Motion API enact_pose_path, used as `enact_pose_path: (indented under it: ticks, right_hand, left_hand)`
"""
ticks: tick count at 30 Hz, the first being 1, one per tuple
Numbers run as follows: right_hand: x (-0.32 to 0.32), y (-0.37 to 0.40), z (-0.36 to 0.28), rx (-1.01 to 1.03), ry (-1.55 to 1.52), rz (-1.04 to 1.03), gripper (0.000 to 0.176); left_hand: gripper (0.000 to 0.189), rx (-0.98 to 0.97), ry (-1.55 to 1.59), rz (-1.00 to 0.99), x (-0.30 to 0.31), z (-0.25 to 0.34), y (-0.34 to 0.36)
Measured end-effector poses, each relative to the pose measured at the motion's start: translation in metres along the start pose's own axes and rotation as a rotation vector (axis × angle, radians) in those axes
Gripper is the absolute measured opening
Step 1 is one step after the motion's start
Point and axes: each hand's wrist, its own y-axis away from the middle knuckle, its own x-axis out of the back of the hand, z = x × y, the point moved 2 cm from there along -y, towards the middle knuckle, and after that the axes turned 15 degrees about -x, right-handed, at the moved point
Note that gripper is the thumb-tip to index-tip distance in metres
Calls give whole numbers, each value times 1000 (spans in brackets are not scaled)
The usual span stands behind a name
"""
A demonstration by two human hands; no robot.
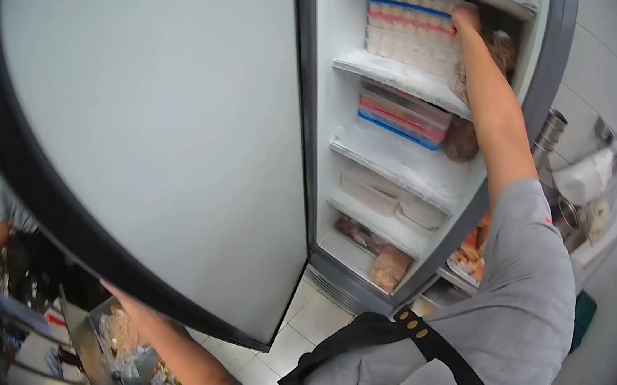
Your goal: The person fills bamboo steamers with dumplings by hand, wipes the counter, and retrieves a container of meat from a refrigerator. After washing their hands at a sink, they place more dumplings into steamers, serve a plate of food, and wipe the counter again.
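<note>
A tall upright freezer (368, 52) stands with its door (170, 148) swung wide to the left. My right hand (465, 17) reaches onto an upper shelf, its fingers curled at the right end of a stack of clear plastic containers (411, 27) with blue and pink rims. Rows of pale round pieces show inside them. Brown bagged food (502, 50) lies just beside that hand. My left hand (121, 296) is at the outer edge of the door, low down; the door hides most of its fingers.
Lower shelves hold more flat containers (404, 117), a dark round bundle (461, 141), white tubs (371, 190) and bagged meat (390, 267). At left are a metal bin with plastic-wrapped food (121, 338) and a person (5, 193). Metal pots (550, 129) hang right.
</note>
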Motion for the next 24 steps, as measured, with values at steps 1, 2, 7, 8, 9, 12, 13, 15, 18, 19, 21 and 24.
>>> enact_pose_path:
  ticks: [1,2,7,8,9,12,13,15,18,19,21,24]
  right_hand:
    - [-6,-16,3,7,-28,-67,27]
    - [-16,-33,8,30,-87,-166,25]
    - [27,159,110,451,-253,-1548,27]
    - [71,219,150,645,-157,-1748,27]
    - [111,257,190,822,-132,-1975,28]
    - [205,353,325,54,445,-2541,34]
    - [220,380,384,-193,594,-2606,53]
    - [255,404,458,-201,600,-2470,73]
    - [268,401,486,-466,530,-2081,91]
    - [263,393,510,-320,520,-1971,91]
    - [264,364,537,-363,536,-1736,88]
    - [266,318,545,-331,589,-1518,74]
  left_hand:
    - [30,-20,-18,15,-7,9,11]
    - [30,-35,-43,11,-26,15,20]
    - [29,-111,-345,-236,-157,93,88]
    - [29,-137,-418,-277,-186,110,107]
    - [29,-140,-468,-294,-210,130,124]
    - [20,-81,-473,-393,-264,141,176]
    - [19,59,-397,-388,-287,163,195]
    - [22,-301,-515,-483,-322,153,228]
    - [33,-160,-389,-662,-369,153,272]
    - [42,-228,-350,-745,-371,149,281]
    - [49,-148,-265,-928,-361,156,317]
    - [45,231,-390,-956,-241,127,419]
